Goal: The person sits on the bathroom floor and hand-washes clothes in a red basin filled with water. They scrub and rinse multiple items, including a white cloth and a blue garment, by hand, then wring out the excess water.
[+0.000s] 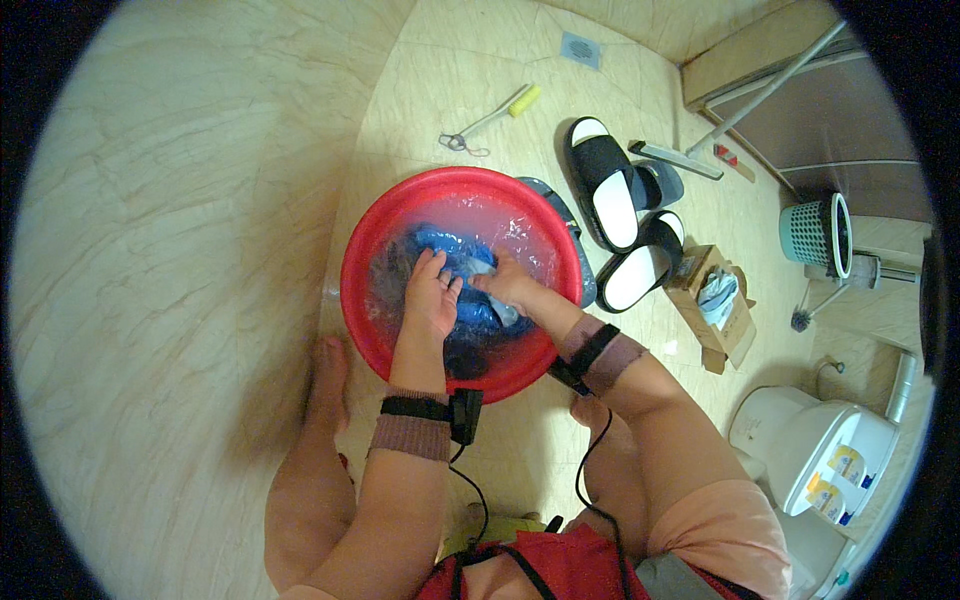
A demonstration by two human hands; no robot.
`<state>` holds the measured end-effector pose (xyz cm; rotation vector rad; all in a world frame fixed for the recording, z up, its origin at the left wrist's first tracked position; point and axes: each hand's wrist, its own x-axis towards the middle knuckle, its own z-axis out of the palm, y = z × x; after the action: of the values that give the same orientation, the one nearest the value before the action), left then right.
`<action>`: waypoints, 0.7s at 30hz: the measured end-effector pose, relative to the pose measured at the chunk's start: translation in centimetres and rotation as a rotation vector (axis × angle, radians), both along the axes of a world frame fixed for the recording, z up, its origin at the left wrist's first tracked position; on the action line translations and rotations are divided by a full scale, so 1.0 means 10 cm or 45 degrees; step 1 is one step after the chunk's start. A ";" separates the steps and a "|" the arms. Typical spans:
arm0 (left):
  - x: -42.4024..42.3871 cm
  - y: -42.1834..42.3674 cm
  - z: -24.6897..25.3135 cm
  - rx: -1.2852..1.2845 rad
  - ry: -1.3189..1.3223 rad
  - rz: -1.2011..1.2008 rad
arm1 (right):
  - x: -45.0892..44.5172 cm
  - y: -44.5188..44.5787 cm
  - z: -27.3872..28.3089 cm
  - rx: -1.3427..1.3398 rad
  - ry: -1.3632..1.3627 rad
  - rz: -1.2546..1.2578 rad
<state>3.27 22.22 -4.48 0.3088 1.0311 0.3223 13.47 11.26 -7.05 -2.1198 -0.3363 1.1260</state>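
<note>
A red plastic basin (pixel 463 174) with cloudy water stands on the tiled floor before me. Wet blue cloth (pixel 442 238) with a pale part (pixel 504 309) lies in it, and darker cloth (pixel 469 352) sits nearer to me. My left hand (pixel 433 294) is over the left part of the blue cloth, palm turned partly up and fingers loosely curled; whether it grips any cloth cannot be told. My right hand (pixel 506 283) is at the right side of the cloth, thumb and fingers around the pale part. Black straps with small devices circle both wrists.
A long-handled yellow brush (pixel 523 100) lies beyond the basin. To the right are black-and-white slides (pixel 615 206), a floor squeegee (pixel 679 160), a cardboard box (pixel 709 307) holding cloth, a green basket (pixel 806 234) and a toilet (pixel 795 435). Cables hang from my wrists.
</note>
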 end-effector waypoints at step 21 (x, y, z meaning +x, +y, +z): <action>-0.11 -0.02 0.12 0.032 -0.334 -0.022 | -0.43 0.44 1.36 0.353 -0.671 0.607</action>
<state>2.15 22.04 -3.28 0.2893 0.7668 0.3507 9.12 15.69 6.59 -2.1056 -1.2207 0.6824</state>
